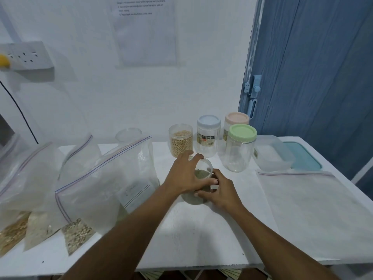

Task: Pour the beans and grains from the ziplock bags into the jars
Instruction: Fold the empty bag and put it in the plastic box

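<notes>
A small clear jar [202, 171] with greenish grain inside stands mid-table, lid off. My left hand [184, 174] wraps its left side and rim. My right hand [219, 191] grips its lower right side. Behind it stands an open jar of tan beans [181, 141]. Three lidded jars stand to the right: blue lid [208, 136], pink lid [236, 120], green lid [240, 150]. An empty clear jar [128, 135] stands at the back. Ziplock bags [96, 182] lean at the left, their corners holding grains [77, 234]. An empty flat bag [314, 209] lies at the right.
A clear plastic box [271, 153] and its teal lid [302, 156] sit at the back right. A white wall is close behind the table [181, 239], with a power strip [26, 55] at upper left. A blue door [312, 67] stands at the right.
</notes>
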{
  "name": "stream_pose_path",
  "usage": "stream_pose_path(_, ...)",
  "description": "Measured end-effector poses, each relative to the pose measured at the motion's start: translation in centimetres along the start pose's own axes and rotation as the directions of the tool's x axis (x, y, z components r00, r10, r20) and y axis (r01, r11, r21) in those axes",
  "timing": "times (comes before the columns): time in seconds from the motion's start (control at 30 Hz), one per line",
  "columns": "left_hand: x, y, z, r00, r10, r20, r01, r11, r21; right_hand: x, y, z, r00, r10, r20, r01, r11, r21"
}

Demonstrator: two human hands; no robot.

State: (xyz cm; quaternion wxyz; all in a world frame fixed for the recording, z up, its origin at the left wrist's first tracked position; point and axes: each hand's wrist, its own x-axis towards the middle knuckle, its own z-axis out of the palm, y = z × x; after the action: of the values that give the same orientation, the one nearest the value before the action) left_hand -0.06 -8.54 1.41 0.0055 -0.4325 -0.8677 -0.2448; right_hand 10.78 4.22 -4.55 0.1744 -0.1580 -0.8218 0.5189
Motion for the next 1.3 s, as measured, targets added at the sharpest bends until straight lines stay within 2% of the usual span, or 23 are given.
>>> stream_pose_path(0.07,0.0,0.2,0.5,0.997,-0.026,-0.067,0.027,1.0,0.001,0.1,0.0,0.0,1.0,0.0,0.004,0.0,1.0,-0.003)
stream_pose_path(0.3,0.6,-1.3,-0.9,0.995,0.074,0.066,-0.069,0.995,-0.075,0.4,-0.4,0.3,1.0,-0.005,0.011,0.005,1.0,-0.004)
stream_pose_path(0.47,2.0,-2.7,-4.8,0.967,0.007,0.255,-0.067,0.971,0.228,2.8,-1.4,2.0,0.999,-0.02,0.031,0.021,0.999,-0.028)
stream_pose_path(0.57,3.0,-4.2,-8.5,0.96,0.034,0.279,-0.093,0.975,0.201,4.7,-2.0,3.4,1.0,-0.014,0.013,0.014,0.998,-0.053)
stream_pose_path(0.63,3.6,-5.5,-10.3,0.969,0.024,0.244,-0.084,0.968,0.235,5.9,-2.5,4.5,1.0,0.009,0.016,-0.009,0.999,-0.037)
stream_pose_path(0.77,4.3,-9.9,-12.6,0.997,-0.068,0.034,0.049,0.914,0.402,8.0,-3.9,7.7,1.0,0.017,0.016,-0.016,0.999,-0.033)
stream_pose_path(0.93,3.9,-17.3,-12.5,0.949,-0.303,0.082,0.225,0.838,0.498,10.5,-5.1,11.4,0.997,0.009,-0.073,-0.011,1.0,-0.027)
stream_pose_path(1.0,3.8,-19.3,-12.5,0.947,-0.321,0.029,0.27,0.84,0.47,11.4,-5.3,12.5,0.993,0.006,-0.115,-0.009,1.0,-0.028)
stream_pose_path(1.1,4.5,-20.8,-12.8,0.944,-0.279,-0.175,0.323,0.888,0.327,12.5,-5.6,14.3,0.985,0.012,-0.172,-0.017,1.0,-0.024)
stream_pose_path(1.17,5.6,-21.4,-13.0,0.918,-0.301,-0.257,0.366,0.893,0.261,13.2,-5.9,15.3,0.978,0.023,-0.209,-0.028,0.999,-0.021)
stream_pose_path(1.23,6.8,-22.0,-13.1,0.887,-0.395,-0.239,0.446,0.868,0.22,13.7,-6.2,16.2,0.969,0.041,-0.243,-0.045,0.999,-0.013)
stream_pose_path(1.3,7.8,-22.7,-13.3,0.848,-0.508,-0.152,0.528,0.838,0.14,14.1,-6.4,16.7,0.961,0.056,-0.27,-0.063,0.998,-0.018)
